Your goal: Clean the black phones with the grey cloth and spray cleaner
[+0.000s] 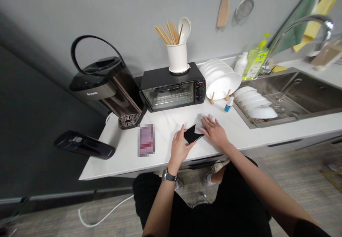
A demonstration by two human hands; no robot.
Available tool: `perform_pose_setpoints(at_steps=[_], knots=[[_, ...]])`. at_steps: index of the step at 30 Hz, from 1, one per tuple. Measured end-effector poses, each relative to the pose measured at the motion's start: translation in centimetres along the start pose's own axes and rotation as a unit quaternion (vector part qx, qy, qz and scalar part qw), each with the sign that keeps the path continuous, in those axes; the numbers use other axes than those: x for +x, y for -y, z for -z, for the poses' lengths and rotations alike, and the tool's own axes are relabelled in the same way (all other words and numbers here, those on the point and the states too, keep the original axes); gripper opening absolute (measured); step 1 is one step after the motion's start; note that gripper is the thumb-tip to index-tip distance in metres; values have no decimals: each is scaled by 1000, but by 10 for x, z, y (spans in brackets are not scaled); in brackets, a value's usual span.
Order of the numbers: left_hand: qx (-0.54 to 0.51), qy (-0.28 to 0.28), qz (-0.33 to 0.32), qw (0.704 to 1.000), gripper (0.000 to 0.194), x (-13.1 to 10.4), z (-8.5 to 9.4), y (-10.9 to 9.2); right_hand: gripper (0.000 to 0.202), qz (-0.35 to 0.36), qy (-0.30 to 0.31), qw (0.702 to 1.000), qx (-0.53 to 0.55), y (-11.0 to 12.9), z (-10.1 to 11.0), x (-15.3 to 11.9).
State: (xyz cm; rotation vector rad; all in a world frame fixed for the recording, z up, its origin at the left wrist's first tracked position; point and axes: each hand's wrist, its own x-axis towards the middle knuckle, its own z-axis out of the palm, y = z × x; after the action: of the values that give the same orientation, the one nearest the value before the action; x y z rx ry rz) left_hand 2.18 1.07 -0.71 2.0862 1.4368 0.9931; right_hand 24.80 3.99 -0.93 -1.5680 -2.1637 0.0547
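A flat black object (191,135), which looks like a phone, sits at the counter's front middle. My left hand (181,145) grips its left side between thumb and fingers. A thin greyish sheet or cloth (198,126) overlaps its right part. My right hand (214,132) lies over this sheet with fingers spread, palm down. Whether its fingers pinch any of the sheet is not visible. Left of my hands is a blurred-out purple item with a red band (146,140). A small blue and white bottle (229,104) stands behind my right hand.
A black toaster oven (171,93) stands behind, carrying a white utensil holder (177,57). A dark dispenser (107,87) and a black cylindrical object (84,144) are left. White plates (223,84), a green soap bottle (255,61) and the sink (307,94) are right.
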Motion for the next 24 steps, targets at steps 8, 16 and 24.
perform_pose_setpoints(at_steps=[8,16,24], knots=[[26,21,-7,999,92,-8,6,1,61,123,49,988,78,78,-13,-29],[13,17,-7,1000,99,-2,5,2,58,-7,22,1000,18,1,13,-39],[32,15,-19,999,87,-6,4,1,63,57,12,997,41,64,-18,-3]])
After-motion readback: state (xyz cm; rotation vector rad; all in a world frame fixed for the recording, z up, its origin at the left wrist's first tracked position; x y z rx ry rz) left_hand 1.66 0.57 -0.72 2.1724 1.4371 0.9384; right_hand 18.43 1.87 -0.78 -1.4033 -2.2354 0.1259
